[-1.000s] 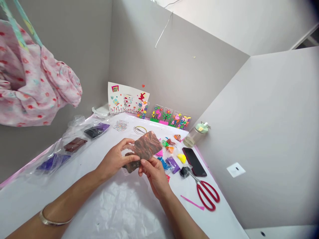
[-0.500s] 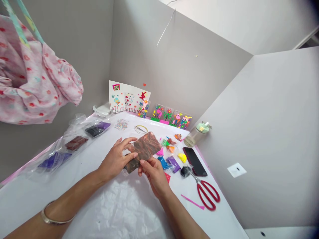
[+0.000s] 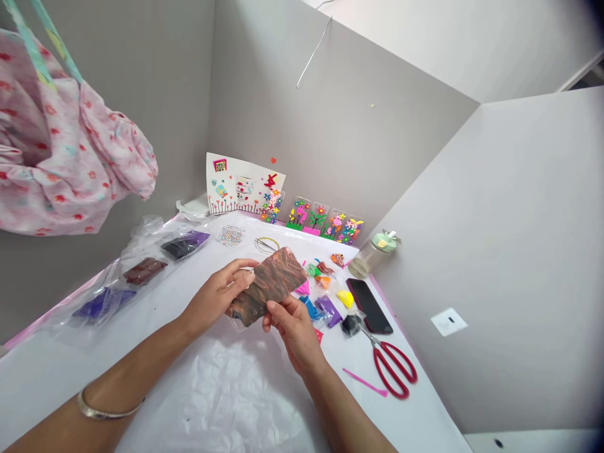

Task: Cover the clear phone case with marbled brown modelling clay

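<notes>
A clear phone case [image 3: 274, 283], its surface covered with brown, black and orange marbled clay, is held tilted above the white table covering. My left hand [image 3: 221, 290] grips its left edge, thumb on the face and fingers behind. My right hand [image 3: 295, 330] pinches the lower edge between thumb and curled fingers. A transparent rim shows at the lower left corner. Just right of the case lie small packets of coloured clay: blue [image 3: 310, 308], purple [image 3: 328, 310], yellow [image 3: 345, 298] and black [image 3: 352, 324].
Red-handled scissors [image 3: 394, 368], a phone [image 3: 369, 306] and a bottle [image 3: 375, 255] stand or lie on the right. Bagged clay [image 3: 145, 271] runs along the left edge. Decorated phone cases [image 3: 318, 217] lean at the back near a sheet of rhinestones [image 3: 231, 236]. A pink strip [image 3: 365, 382] lies in front.
My left hand has shifted slightly left and its thumb has slid up towards the case's upper left edge, showing more of the marbled face. My right hand keeps its pinch.
</notes>
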The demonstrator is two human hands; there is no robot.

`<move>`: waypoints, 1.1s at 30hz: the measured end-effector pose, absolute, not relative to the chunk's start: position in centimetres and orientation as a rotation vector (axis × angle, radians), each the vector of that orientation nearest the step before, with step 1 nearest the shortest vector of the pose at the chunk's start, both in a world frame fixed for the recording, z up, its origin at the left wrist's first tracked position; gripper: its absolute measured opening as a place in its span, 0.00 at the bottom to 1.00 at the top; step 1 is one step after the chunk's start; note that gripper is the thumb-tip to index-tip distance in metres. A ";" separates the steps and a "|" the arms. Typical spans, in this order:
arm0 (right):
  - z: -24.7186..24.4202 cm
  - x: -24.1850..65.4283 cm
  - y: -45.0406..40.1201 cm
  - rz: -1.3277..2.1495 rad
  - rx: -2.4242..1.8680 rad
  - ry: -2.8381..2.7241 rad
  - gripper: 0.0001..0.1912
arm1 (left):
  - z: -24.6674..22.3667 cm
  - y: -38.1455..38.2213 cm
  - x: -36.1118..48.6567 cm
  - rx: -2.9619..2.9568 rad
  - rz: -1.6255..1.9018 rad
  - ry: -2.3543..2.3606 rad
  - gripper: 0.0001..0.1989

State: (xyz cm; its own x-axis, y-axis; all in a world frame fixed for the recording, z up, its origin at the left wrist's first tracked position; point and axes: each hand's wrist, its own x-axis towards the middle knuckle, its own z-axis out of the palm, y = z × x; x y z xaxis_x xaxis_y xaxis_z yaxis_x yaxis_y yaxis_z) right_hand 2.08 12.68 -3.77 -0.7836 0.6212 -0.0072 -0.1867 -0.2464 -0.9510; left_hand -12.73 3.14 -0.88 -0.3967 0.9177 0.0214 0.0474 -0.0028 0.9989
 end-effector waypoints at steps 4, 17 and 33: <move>-3.9 2.0 12.1 2.041 -0.508 -1.578 0.12 | -1.2 3.6 -12.6 1.243 1.540 1.945 0.20; -4.2 1.7 11.8 1.979 -0.541 -1.637 0.12 | -2.6 4.1 -12.4 1.486 1.501 2.050 0.16; -4.0 1.9 12.3 2.005 -0.564 -1.568 0.10 | -1.7 3.5 -13.0 1.552 1.395 2.031 0.17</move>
